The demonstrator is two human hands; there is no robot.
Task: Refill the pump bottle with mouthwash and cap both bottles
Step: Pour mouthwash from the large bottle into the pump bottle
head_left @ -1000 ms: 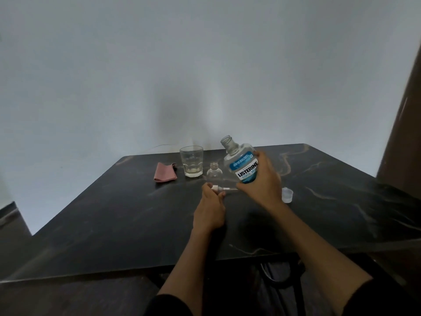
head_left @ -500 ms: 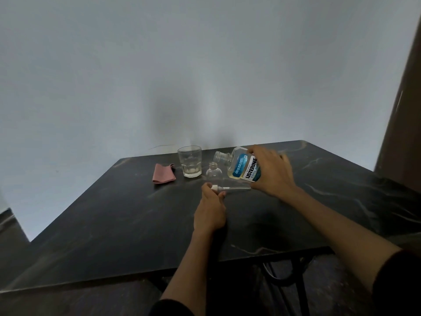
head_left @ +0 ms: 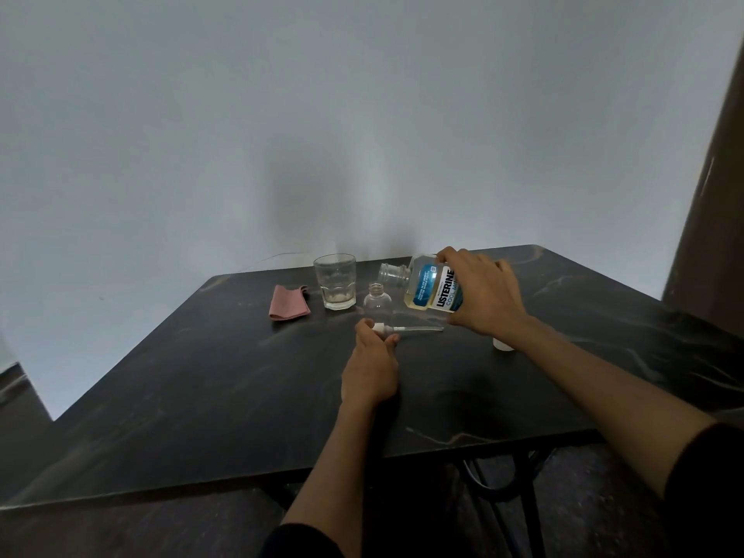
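While tipping bottle [head_left: 432, 289], hands apart

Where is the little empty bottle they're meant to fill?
In the head view, the small clear bottle stands uncapped mid-table, just right of the drinking glass and below the tilted mouthwash bottle's open mouth.

The uncapped mouthwash bottle [head_left: 432, 287] is tipped leftward, its mouth above the small clear pump bottle [head_left: 377, 304], which stands open. The white pump head [head_left: 386, 329] is held nearby, and a white cap [head_left: 503, 345] lies to the right.
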